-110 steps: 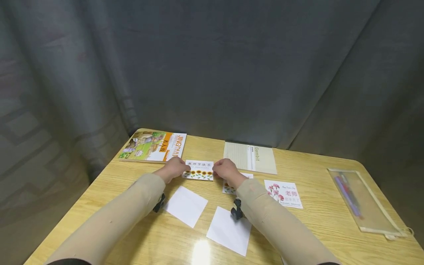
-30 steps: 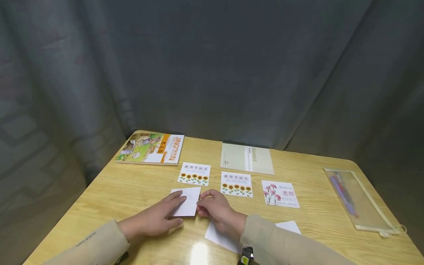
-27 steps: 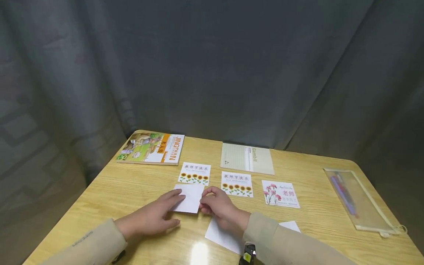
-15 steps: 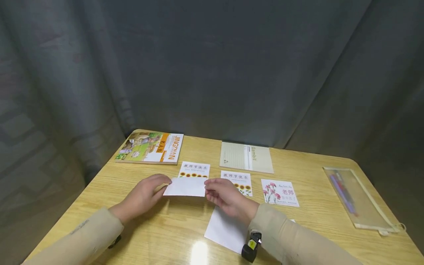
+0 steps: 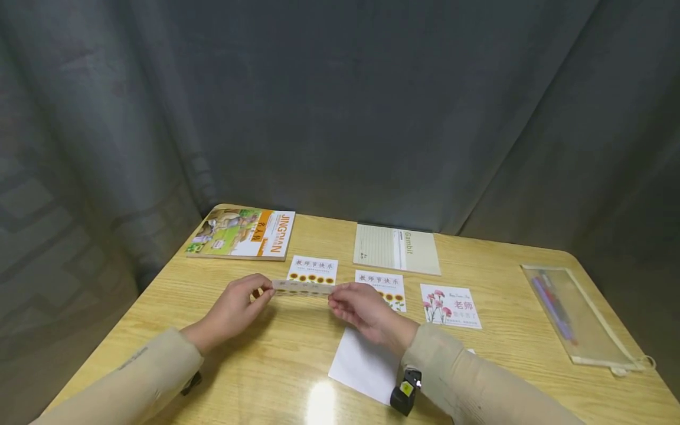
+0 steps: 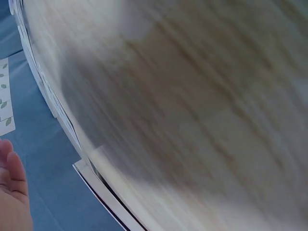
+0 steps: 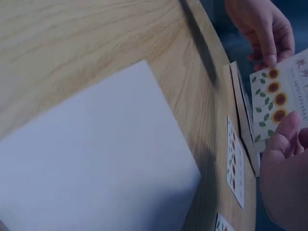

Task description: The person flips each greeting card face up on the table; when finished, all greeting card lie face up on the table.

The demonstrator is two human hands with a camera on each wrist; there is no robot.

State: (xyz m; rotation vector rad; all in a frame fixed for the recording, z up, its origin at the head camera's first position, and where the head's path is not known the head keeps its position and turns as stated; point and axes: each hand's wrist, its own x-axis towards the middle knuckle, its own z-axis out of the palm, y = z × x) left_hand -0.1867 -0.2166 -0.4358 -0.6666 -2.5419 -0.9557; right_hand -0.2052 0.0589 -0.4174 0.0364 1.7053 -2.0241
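My left hand (image 5: 234, 310) and right hand (image 5: 372, 313) pinch a sunflower greeting card (image 5: 303, 288) by its two side edges, up off the table. From the head it looks thin and steeply tilted, print facing me. The right wrist view shows the same card's sunflowers (image 7: 274, 87) and lettering, with fingers at both sides. Behind it lies a matching sunflower card (image 5: 313, 265), partly covered. A second sunflower card (image 5: 366, 276) is partly hidden by my right hand, and a carnation card (image 5: 451, 305) lies to its right. Blank side up, a white card (image 5: 361, 366) is under my right wrist.
At the back left lies an illustrated book (image 5: 239, 233); a cream notebook (image 5: 395, 248) is at the back middle. A mesh zip pouch (image 5: 579, 319) with pens sits at the right. A grey curtain (image 5: 340, 106) hangs behind the wooden table (image 5: 255, 378).
My hands first left a sunflower card at the back. They then took the left blank-side-up card off the table, raised it, and tipped it until its sunflower print showed.
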